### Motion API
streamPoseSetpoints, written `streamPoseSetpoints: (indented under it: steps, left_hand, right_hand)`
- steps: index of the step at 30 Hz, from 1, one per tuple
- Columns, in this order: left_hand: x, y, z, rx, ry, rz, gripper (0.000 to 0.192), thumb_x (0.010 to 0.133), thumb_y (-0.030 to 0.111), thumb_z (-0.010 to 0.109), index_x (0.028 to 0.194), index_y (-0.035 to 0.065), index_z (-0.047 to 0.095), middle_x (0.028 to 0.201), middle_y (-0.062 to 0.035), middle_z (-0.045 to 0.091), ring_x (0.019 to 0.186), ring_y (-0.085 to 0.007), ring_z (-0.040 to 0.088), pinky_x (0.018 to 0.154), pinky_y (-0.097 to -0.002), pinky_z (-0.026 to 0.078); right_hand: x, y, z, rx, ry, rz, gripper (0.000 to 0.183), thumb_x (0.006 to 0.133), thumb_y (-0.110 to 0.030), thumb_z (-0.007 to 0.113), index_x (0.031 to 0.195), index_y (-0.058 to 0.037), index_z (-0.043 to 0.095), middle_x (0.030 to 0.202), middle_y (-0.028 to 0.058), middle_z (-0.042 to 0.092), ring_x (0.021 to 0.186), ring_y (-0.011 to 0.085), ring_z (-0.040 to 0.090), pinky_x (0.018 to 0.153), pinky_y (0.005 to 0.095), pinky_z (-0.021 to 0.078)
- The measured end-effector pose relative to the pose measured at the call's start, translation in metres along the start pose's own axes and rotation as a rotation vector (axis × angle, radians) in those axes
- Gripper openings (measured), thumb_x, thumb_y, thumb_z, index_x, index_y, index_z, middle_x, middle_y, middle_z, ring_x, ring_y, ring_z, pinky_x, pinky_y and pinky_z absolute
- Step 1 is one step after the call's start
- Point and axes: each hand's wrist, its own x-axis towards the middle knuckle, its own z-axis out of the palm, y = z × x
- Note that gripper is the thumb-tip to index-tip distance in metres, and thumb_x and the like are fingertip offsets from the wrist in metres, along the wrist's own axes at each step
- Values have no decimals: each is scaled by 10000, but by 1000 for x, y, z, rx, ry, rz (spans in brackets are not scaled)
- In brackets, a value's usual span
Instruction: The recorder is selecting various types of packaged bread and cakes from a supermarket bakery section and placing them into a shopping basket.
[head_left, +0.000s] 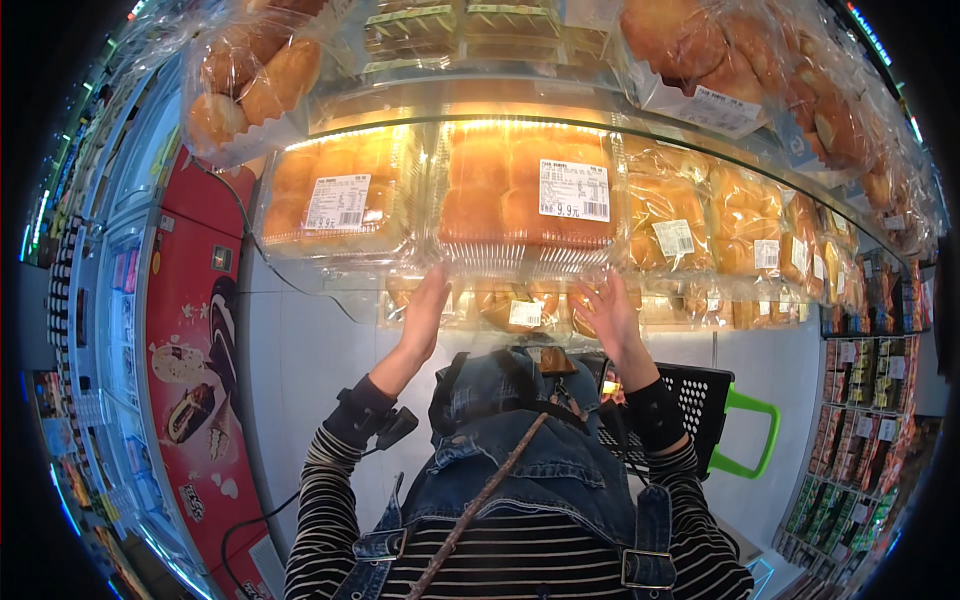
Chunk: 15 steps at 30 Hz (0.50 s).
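A clear plastic clamshell box of bread rolls (480, 202) with a white label lies on the lit shelf before me. My left hand (427, 304) is at its near left corner and my right hand (609, 307) at its near right corner, fingers extended; whether either touches the box I cannot tell. A second clamshell box of rolls (292, 184) stands to its left. On the right, bagged bread rolls (656, 202) line the same shelf, and more bagged buns (491, 300) show on a tier below, between my hands.
Above hangs a glass shelf edge (525, 120) with bagged bread (675, 37) on it. A black shopping basket (686, 397) with a green handle (772, 435) is by my right forearm. A red freezer (180, 322) stands left, packaged-goods racks (862, 397) right. A black cable (255, 521) hangs at left.
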Motion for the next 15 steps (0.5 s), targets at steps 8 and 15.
streamPoseSetpoints:
  steps: [8, 15]
  left_hand:
    - [2, -6, -6, -19, -19, -63, 609, 855, 369, 391, 1237, -70, 212, 1286, -176, 262, 1199, -244, 259, 1004, -341, 200]
    - [5, 1, -1, -8, -74, -54, 650, 845, 391, 400, 1231, -93, 201, 1282, -199, 259, 1198, -262, 260, 1003, -352, 202]
  right_hand:
    - [0, 6, -1, -12, -52, -77, 558, 881, -320, 317, 1267, 18, 95, 1302, 175, 176, 1185, 293, 256, 952, 420, 304]
    - [5, 2, 2, 9, -33, -90, 608, 870, -343, 361, 1302, -30, 69, 1355, 158, 20, 1214, 330, 187, 955, 404, 282]
